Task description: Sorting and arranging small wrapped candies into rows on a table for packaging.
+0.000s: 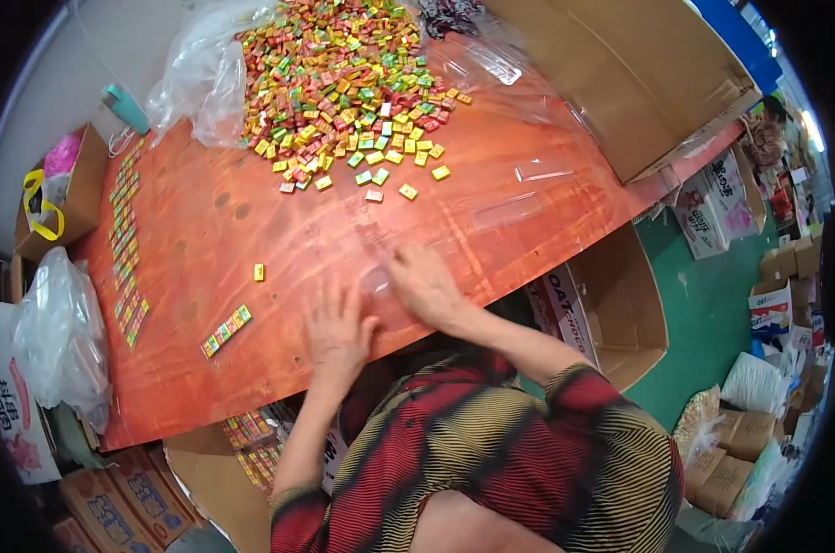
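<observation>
My left hand (335, 332) is over the near part of the orange-red table (279, 369), its fingers spread apart and somewhat blurred. A small clear plastic tray or sleeve (377, 281) lies between my two hands. My right hand (425, 284) is just right of it, low over the table, with fingers reaching leftward; no held thing shows. Left of my left hand lies a joined row of small colourful boxes (227, 332). A single small yellow box (259, 272) lies farther up. Beyond my hands spreads a large heap of small yellow, red and green boxes (344, 92).
Rows of boxes (125, 240) line the table's left edge. Clear plastic bags (63, 332) hang beside it. Flat clear plastic pieces (507, 210) lie on the right. A large cardboard box (620, 83) stands at the far right; an open carton (625, 313) sits below the edge.
</observation>
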{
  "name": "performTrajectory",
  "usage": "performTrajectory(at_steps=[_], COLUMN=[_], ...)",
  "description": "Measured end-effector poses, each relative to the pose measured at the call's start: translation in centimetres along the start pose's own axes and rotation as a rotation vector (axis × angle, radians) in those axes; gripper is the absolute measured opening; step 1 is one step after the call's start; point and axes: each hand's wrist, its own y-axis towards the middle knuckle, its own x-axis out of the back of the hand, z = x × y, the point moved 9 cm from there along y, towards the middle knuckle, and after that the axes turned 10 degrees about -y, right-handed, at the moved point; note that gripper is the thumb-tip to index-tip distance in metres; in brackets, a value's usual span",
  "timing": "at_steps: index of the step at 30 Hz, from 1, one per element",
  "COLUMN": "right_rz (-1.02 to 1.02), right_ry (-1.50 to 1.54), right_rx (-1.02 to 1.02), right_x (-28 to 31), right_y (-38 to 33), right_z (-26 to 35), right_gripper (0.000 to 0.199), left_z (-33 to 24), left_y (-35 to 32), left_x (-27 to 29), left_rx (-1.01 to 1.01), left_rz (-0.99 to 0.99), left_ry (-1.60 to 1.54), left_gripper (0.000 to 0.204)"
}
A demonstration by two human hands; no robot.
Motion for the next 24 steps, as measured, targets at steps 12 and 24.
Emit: performTrajectory(at_steps=[12, 24], right_rz=[-0.055, -0.245], right_ry=[0.167, -0.147], right_rx=[0.034, -0.243], right_x=[3.2, -2.3], right_y=[6.2, 15.7], right_z=[-5.9, -13.8], right_gripper=[0.033, 0.051], left_z=[10.3, 11.3], left_y=[-1.2, 13.5], left_x=[2.0, -4.4], left_rx=[0.443, 0.347], left_rz=[-0.078, -0.113], left_ry=[0.075, -0.116], left_gripper=[0.058, 0.069])
